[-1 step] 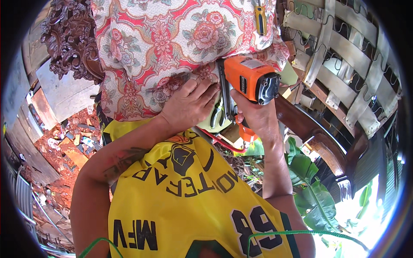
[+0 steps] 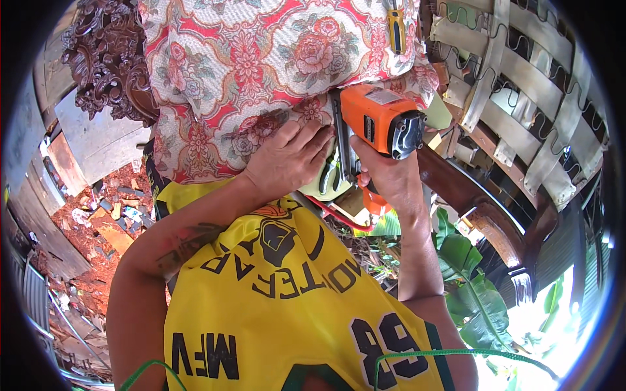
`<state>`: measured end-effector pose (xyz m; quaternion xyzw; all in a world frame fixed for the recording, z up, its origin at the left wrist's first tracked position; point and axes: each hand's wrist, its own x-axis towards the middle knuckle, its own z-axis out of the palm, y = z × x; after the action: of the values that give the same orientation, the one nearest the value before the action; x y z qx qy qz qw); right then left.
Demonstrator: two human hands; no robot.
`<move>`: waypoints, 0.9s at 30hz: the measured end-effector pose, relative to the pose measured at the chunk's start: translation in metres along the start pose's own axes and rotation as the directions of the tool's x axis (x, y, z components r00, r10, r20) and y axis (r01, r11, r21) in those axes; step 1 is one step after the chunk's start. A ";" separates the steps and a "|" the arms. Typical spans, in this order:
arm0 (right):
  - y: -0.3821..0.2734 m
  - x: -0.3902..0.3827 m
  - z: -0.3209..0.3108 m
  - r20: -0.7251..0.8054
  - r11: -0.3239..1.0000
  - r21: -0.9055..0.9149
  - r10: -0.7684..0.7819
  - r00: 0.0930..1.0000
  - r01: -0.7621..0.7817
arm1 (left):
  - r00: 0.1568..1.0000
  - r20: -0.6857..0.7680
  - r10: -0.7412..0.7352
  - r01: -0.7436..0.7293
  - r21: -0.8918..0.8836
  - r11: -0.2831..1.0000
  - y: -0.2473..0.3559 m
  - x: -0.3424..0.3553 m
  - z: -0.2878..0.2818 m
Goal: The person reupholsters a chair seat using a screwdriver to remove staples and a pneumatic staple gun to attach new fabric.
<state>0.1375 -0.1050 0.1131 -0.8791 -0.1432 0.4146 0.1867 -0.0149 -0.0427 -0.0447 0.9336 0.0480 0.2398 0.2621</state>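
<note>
Orange and black power tool: boxy body [image 2: 372, 117] at the upper centre, just below the fold of a cushion-like mass of red, cream and grey floral fabric [image 2: 248, 58].
Direction: the body's long axis slants slightly; its black capped end [image 2: 407, 133] faces right and a little down, its narrow nose left, toward the fabric. Whether the nose touches cannot be told.
Magazine: a long, thin dark rail [image 2: 345, 143] runs from the nose down toward the wearer, beside the handle.
Right hand [image 2: 391, 176]: its grip is clamped around the handle, hiding most of it; the orange base shows below.
Left hand [image 2: 290, 156]: bent fingers lie close together on the fabric, left of the rail; whether they pinch it cannot be told.
Fabric top: a screwdriver with a yellow and black handle [image 2: 396, 32].
Behind the rail: black-handled pliers [image 2: 329, 174], partly covered.
Right side: a frame of pale woven straps and wire springs [image 2: 508, 52], near the tool.
Upper left: ornate dark carved wood [image 2: 107, 62].
</note>
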 end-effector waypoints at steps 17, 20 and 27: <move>-0.010 -0.003 0.003 -0.010 0.999 -0.012 0.035 0.999 -0.035 | 0.999 -0.020 -0.038 0.035 -0.140 0.990 -0.004 -0.001 -0.013; -0.003 -0.002 0.005 -0.031 1.000 0.003 -0.030 0.999 0.030 | 0.975 -0.111 -0.193 0.178 -0.131 0.975 -0.013 0.006 -0.030; 0.001 0.000 0.005 -0.053 0.999 0.001 -0.035 0.998 0.035 | 0.915 -0.110 -0.387 0.381 -0.071 0.922 -0.068 0.072 -0.055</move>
<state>0.1338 -0.1052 0.1103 -0.8870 -0.1531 0.3879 0.1983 0.0255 0.0568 -0.0082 0.8829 0.2405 0.2413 0.3231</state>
